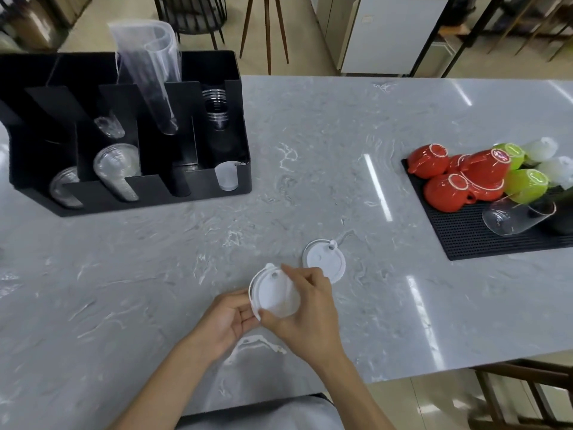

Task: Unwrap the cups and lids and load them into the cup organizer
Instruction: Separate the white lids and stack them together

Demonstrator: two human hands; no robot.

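Grey marbled stone makes up the table (pixel 310 150), long and mostly bare, with chairs and a cabinet on the floor beyond its far edge. At the far left sits the black organizer (pixel 214 66), its slots holding clear cups, one tall stack (pixel 148 76) with loose clear wrap hanging about its top leaning out of a rear slot. A white piece (pixel 228 176) shows in the front right slot, probably a lid. On the right, well apart, a black mat (pixel 465 237) carries red, green and white crockery and a tipped glass.

Near the front edge, both hands meet on a small stack of white lids (pixel 273 294). The left hand (pixel 228 321) pinches its lower left rim; the right hand (pixel 307 305) closes over the right side, fingers curled across the top. Each grip is clamped on that stack. Whether any wrap is on it, I cannot tell.

A second lid stack (pixel 324 262) lies flat on the table just beyond the right hand.

The organizer lies ahead and to the left of the held lids, so the left hand is nearer for the carry.
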